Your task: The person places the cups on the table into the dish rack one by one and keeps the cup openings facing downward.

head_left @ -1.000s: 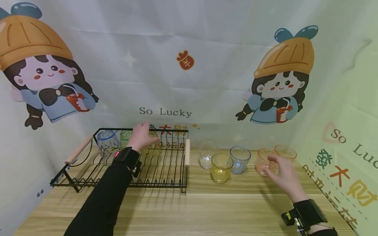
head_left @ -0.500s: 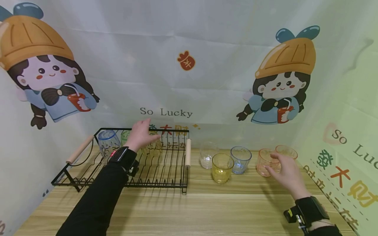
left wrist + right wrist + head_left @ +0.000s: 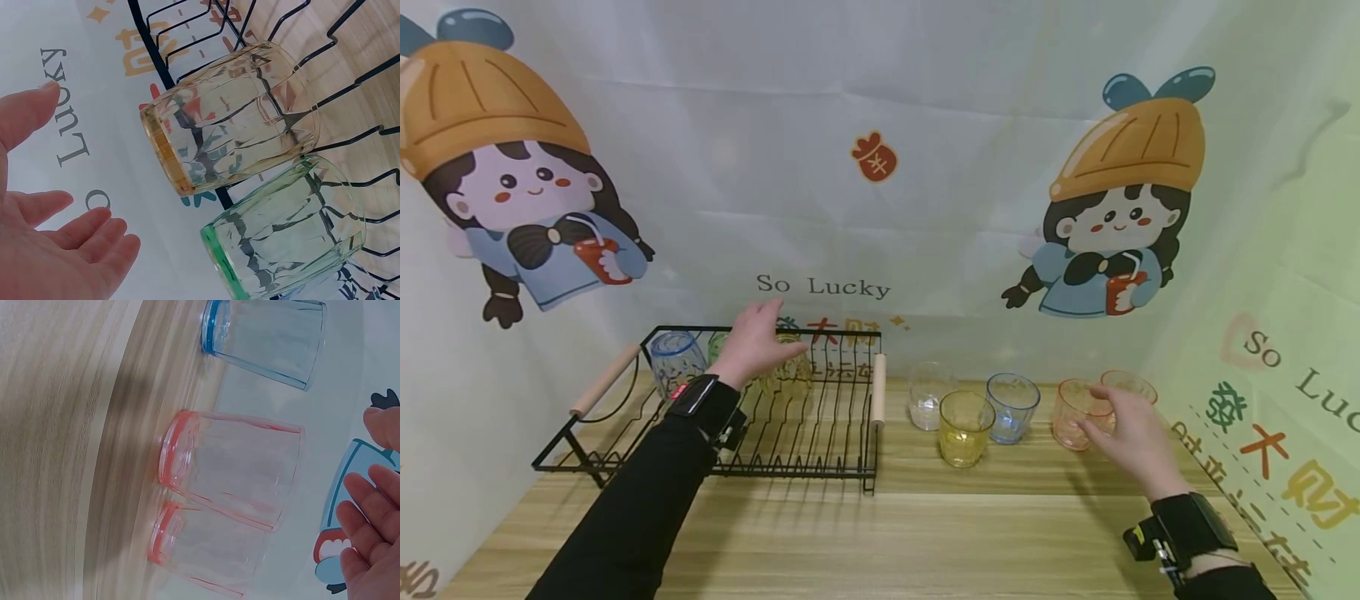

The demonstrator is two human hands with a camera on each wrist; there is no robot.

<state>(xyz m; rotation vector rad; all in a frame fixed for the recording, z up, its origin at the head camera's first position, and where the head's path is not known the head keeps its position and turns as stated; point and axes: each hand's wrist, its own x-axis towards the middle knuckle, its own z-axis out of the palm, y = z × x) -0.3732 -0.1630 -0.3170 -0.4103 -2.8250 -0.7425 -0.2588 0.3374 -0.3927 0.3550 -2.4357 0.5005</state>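
Starting on the left: got a yellow glass [image 3: 793,379] upside down in the black wire rack [image 3: 797,476], just below the thumb side of the left hand [image 3: 752,346], with a green glass [image 3: 287,228] next to it in the same row. Also got a blue glass [image 3: 676,364] at the row's left end. Over on the right: one red-rimmed glass [image 3: 1071,422] upright on the wooden table [image 3: 940,542], just beside the fingertips of the right hand [image 3: 1135,437], plus a second red-rimmed glass [image 3: 209,540] farther right, partly behind that hand from the head camera.

Easy to misread the head view as fingers on glass. Plain gap on both sides in the wrist views, though. Nearly all of the green glass in the left wrist view too, thick base up; mostly hidden behind the hand from above. Only in the head view: a yellow tumbler [image 3: 964,442] on the near side and a clear glass [image 3: 927,402] beyond it, both left of a blue tumbler [image 3: 1012,417].

Grip-wise: left fingers loosely bent, thumb spread well away, touching none of the glasses. Pretty much the same on the right: fingers slightly curved, thumb apart, near the red rim but not on it.
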